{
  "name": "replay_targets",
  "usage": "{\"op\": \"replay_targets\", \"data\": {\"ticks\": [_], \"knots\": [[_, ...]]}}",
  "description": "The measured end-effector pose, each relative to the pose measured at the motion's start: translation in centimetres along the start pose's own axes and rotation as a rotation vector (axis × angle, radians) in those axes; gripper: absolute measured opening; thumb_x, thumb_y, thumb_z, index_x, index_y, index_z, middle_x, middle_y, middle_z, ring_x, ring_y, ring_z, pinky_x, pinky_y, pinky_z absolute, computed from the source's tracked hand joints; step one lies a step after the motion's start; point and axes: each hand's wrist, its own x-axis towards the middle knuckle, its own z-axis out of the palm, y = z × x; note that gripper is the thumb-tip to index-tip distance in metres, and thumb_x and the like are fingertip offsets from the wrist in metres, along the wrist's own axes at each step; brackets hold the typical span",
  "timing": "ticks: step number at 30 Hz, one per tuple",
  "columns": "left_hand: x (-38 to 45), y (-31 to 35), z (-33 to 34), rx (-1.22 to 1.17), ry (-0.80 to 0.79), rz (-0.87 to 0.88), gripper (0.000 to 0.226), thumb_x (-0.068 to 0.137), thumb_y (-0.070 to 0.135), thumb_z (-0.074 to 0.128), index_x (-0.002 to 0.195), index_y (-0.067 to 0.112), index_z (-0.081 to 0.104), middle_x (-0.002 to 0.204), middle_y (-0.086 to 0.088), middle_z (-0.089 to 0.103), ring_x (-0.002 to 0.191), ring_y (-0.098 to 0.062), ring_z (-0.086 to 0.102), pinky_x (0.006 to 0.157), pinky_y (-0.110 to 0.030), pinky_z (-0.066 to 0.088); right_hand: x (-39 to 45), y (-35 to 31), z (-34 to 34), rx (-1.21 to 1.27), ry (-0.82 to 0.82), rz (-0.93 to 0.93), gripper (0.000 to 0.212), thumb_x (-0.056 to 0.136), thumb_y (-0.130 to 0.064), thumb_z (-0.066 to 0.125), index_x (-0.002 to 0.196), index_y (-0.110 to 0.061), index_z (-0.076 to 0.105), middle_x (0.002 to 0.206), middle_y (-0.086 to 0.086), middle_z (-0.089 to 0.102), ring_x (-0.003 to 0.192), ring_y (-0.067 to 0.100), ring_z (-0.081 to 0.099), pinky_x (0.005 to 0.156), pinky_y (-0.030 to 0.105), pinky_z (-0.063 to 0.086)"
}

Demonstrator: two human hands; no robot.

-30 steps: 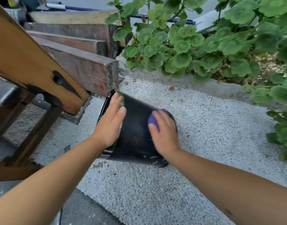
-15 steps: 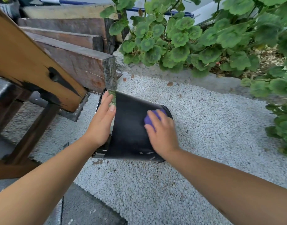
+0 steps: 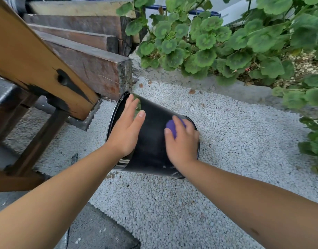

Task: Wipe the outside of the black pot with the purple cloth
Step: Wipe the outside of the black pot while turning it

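Mid-wipe: the glossy black plastic pot (image 3: 151,141) lies tipped on the white gravel (image 3: 226,141) (near its timber-side edge), left hand (image 3: 126,131) flat steadying, right hand (image 3: 181,142) pressing the bunched purple cloth (image 3: 171,127); next, probably rotate it.

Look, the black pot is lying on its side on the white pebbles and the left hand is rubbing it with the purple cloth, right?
Nearly. The head view shows the right hand pressing the purple cloth on the black pot; the left hand only steadies it.
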Motion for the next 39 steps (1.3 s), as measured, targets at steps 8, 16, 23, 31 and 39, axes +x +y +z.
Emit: {"op": "replay_targets", "data": {"ticks": [8, 16, 23, 31, 39], "knots": [[-0.2, -0.1, -0.6, -0.127, 0.007, -0.037, 0.080, 0.087, 0.065, 0.027, 0.153, 0.018, 0.023, 0.161, 0.013, 0.004, 0.142, 0.010, 0.002, 0.115, -0.015, 0.005, -4.2, -5.8, 0.9, 0.127, -0.044, -0.418, 0.048, 0.093, -0.037, 0.042, 0.140, -0.031, 0.039, 0.142, 0.006, 0.042, 0.108, 0.033, 0.043, 0.101, 0.042, 0.039], [-0.7, 0.4, -0.5, 0.010, -0.024, -0.022, 0.059, 0.102, 0.049, 0.026, 0.154, 0.024, 0.015, 0.161, 0.019, 0.000, 0.133, 0.023, -0.001, 0.098, 0.002, 0.004, -2.6, 4.5, 0.3, -0.126, -0.078, -0.063, 0.048, 0.099, -0.036, 0.039, 0.147, -0.027, 0.036, 0.148, 0.007, 0.037, 0.132, 0.032, 0.031, 0.109, 0.051, 0.034], [-1.3, 0.4, -1.0, 0.075, 0.061, -0.014, 0.056, 0.100, 0.051, 0.028, 0.151, 0.028, 0.027, 0.159, 0.019, 0.012, 0.130, 0.025, 0.008, 0.098, 0.004, 0.008, -2.1, 5.7, 0.9, -0.068, -0.096, 0.106, 0.047, 0.101, -0.037, 0.033, 0.148, -0.036, 0.025, 0.156, 0.002, 0.019, 0.138, 0.035, 0.023, 0.108, 0.050, 0.034], [-6.4, -1.3, -0.3, 0.297, -0.117, 0.300, 0.087, 0.092, 0.057, 0.043, 0.154, 0.018, -0.004, 0.162, 0.009, -0.011, 0.149, -0.011, -0.004, 0.118, -0.022, 0.008, 0.5, 6.7, 0.1, 0.099, -0.116, 0.333, 0.048, 0.100, -0.040, 0.036, 0.147, -0.031, 0.032, 0.155, 0.007, 0.021, 0.130, 0.035, 0.041, 0.107, 0.048, 0.037], [-3.6, 0.4, -0.8, 0.003, -0.094, 0.051, 0.093, 0.085, 0.066, 0.046, 0.153, 0.032, -0.007, 0.159, 0.020, -0.016, 0.141, 0.011, -0.011, 0.113, -0.020, 0.009, 5.4, 6.3, -2.5, 0.159, -0.152, 0.252, 0.044, 0.100, -0.039, 0.038, 0.142, -0.029, 0.044, 0.135, 0.005, 0.052, 0.118, 0.025, 0.051, 0.099, 0.039, 0.041]]}}
